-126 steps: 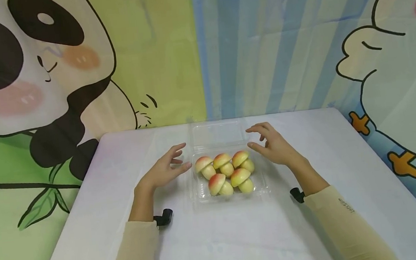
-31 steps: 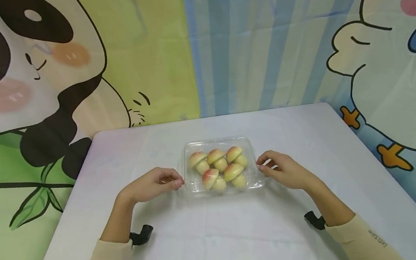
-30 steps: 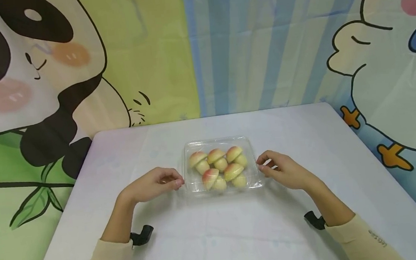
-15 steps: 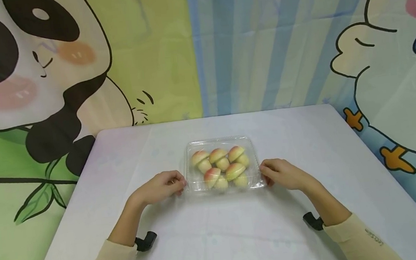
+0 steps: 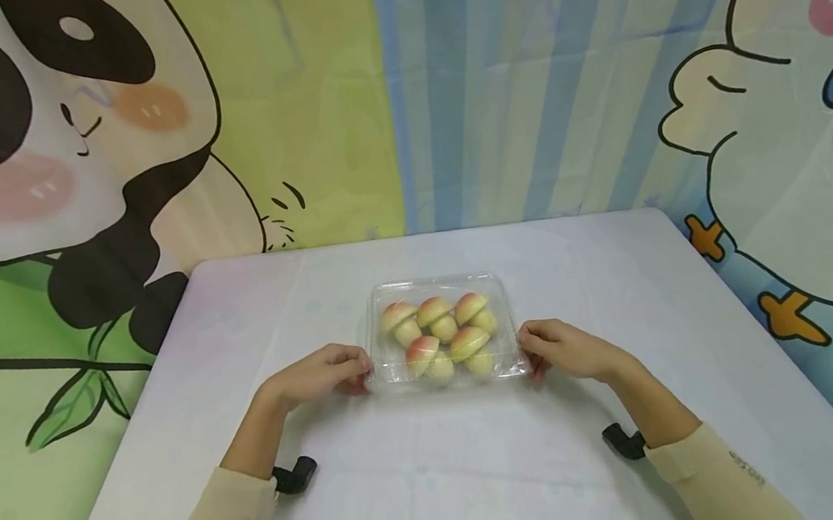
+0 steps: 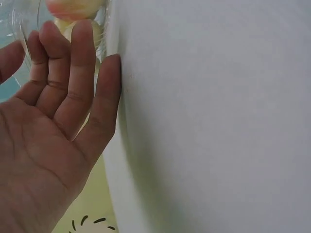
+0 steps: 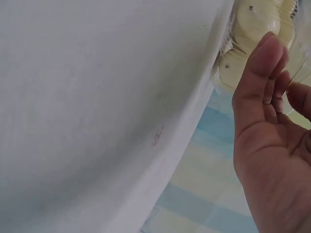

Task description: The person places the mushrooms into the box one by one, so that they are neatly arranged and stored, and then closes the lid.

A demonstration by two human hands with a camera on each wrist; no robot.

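A clear plastic clamshell box [image 5: 498, 287] lies on the table in the head view, its lid down. Through the lid show several mushroom-shaped pieces [image 5: 434, 315], yellow with reddish caps, in two rows. My left hand [image 5: 313, 377] holds the box's left edge near the front corner. At the opposite edge my right hand [image 5: 574, 350] grips the box between thumb and fingers. The left wrist view shows the left fingers [image 6: 82, 82] along the box's side, thumb partly cut off by the frame. Pale pieces [image 7: 257, 19] appear past the right fingertips in the right wrist view.
The box sits on a white-covered table [image 5: 439, 492]. Behind it hangs a cartoon backdrop [image 5: 341, 100] with a panda and blue stripes. A black wrist mount [image 5: 297, 475] sticks out from the left sleeve, and another black mount [image 5: 625, 441] from the right one.
About four seconds ago the lid stood open behind the mushroom-shaped pieces; now it covers them. Over the last second both hands moved in from beside the box and took hold of its side edges.
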